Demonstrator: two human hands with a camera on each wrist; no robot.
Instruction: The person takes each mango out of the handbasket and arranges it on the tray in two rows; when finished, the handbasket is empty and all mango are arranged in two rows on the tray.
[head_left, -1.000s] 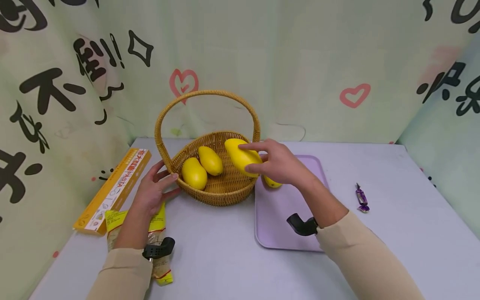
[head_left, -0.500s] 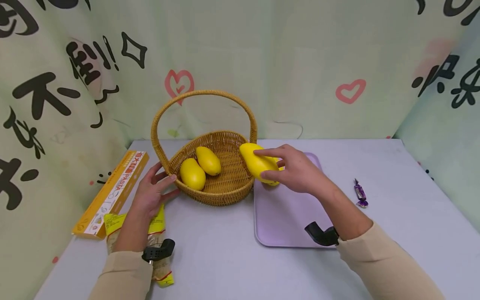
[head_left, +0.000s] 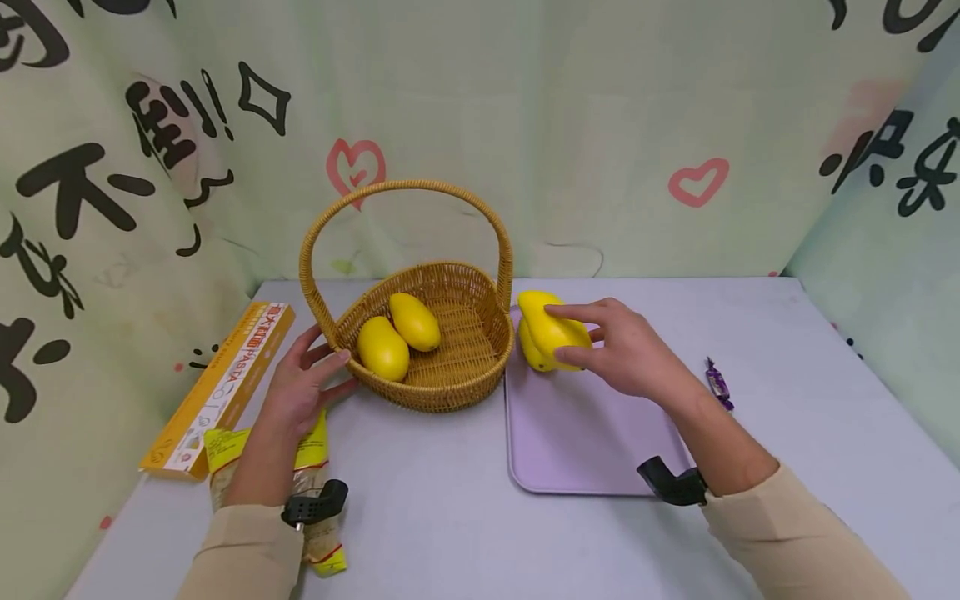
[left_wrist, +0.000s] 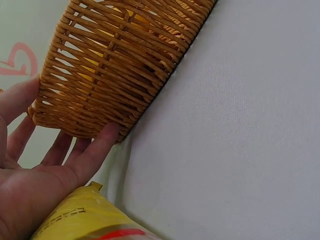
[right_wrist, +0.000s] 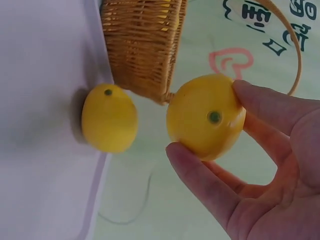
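Note:
In the head view my right hand (head_left: 626, 346) pinches a yellow mango (head_left: 553, 327) between thumb and fingers, over the far left of a lilac tray (head_left: 592, 442). Behind it, partly hidden, another mango (head_left: 531, 346) lies on the tray; the right wrist view shows this second mango (right_wrist: 110, 117) apart from the held mango (right_wrist: 207, 117). My left hand (head_left: 303, 383) touches the left side of a wicker basket (head_left: 442, 396) with fairly straight, spread fingers, seen against its weave in the left wrist view. Two mangoes (head_left: 383, 348) lie inside the basket, at its left.
An orange pasta box (head_left: 217, 387) lies along the table's left side. A yellow-ended bag (head_left: 318, 533) is partly under my left forearm. Right of the tray lies a purple-wrapped candy (head_left: 717, 383), close to my right forearm. A printed curtain (head_left: 585, 150) hangs behind the table.
My right hand has carried the mango from above the basket's right rim rightward over the tray. The left hand stays at the basket. The view has shifted slightly.

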